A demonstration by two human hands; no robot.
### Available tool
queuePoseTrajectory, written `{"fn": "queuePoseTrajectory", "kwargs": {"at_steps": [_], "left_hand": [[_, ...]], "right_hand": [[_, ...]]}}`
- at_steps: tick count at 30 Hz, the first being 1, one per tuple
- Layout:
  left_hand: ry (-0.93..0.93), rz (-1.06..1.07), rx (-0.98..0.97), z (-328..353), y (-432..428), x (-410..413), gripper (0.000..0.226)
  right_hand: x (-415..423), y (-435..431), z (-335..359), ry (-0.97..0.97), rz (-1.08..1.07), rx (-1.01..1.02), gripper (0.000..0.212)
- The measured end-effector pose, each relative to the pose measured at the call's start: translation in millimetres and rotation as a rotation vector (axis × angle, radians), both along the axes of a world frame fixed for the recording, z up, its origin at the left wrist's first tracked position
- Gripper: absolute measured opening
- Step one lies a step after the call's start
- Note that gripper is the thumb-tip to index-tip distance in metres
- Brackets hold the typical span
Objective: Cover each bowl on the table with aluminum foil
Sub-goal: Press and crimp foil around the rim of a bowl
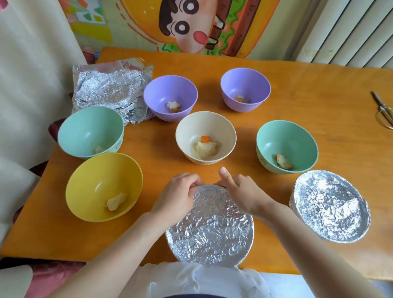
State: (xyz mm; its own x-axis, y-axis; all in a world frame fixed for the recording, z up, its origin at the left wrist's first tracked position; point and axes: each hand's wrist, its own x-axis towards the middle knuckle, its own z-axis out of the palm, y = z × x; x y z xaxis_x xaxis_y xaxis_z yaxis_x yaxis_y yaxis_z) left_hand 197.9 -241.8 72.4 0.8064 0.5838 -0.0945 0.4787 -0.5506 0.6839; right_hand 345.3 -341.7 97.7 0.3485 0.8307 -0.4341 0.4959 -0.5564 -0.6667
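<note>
A foil-covered bowl (212,231) stands at the table's near edge in front of me. My left hand (178,195) pinches the foil at the bowl's far-left rim. My right hand (242,192) curls over the far rim and presses the foil down. A second foil-covered bowl (330,206) sits to the right. Several bowls stand uncovered with bits of food: a yellow bowl (104,185), a green bowl on the left (91,132), a cream bowl (205,137), a green bowl on the right (287,147) and two purple bowls (170,98) (244,89). Loose crumpled foil sheets (112,86) lie at the far left.
Gold-handled scissors (389,112) lie at the table's far right. The orange wooden table (346,136) ends close to my body. A draped cloth (6,93) hangs along the left edge, and a cartoon wall hanging (191,11) is behind the table.
</note>
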Motion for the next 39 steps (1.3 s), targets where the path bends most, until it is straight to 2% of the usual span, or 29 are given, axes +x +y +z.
{"fn": "queuePoseTrajectory", "kwargs": {"at_steps": [4, 7, 11, 16, 19, 25, 30, 39], "left_hand": [[0.009, 0.044, 0.027, -3.5, 5.3, 0.4, 0.015], [0.063, 0.080, 0.043, -9.0, 12.7, -2.2, 0.017], [0.126, 0.112, 0.031, -18.7, 22.1, -3.6, 0.020], [0.202, 0.197, 0.002, -29.6, 25.5, -4.2, 0.025], [0.257, 0.168, -0.023, -32.4, 27.0, -7.0, 0.026], [0.156, 0.074, -0.103, -24.9, 27.6, 3.6, 0.031], [0.141, 0.095, -0.022, -29.9, 23.4, 5.2, 0.023], [0.165, 0.100, 0.079, -25.6, 15.4, 7.0, 0.024]], "right_hand": [[4.2, 2.5, -5.8, 0.053, -0.040, 0.020, 0.068], [7.0, 2.6, -16.9, 0.008, -0.098, 0.023, 0.053], [4.1, 5.2, -33.8, -0.057, -0.063, 0.003, 0.034], [-0.6, 17.9, -41.1, -0.089, -0.103, -0.004, 0.038], [-0.7, 23.1, -42.7, -0.091, -0.100, -0.019, 0.039], [-4.7, 23.3, -40.8, -0.064, -0.049, 0.013, 0.038], [-9.4, 14.5, -42.5, -0.109, 0.002, 0.030, 0.037], [-9.4, 25.6, -29.0, -0.088, 0.060, -0.018, 0.042]]}}
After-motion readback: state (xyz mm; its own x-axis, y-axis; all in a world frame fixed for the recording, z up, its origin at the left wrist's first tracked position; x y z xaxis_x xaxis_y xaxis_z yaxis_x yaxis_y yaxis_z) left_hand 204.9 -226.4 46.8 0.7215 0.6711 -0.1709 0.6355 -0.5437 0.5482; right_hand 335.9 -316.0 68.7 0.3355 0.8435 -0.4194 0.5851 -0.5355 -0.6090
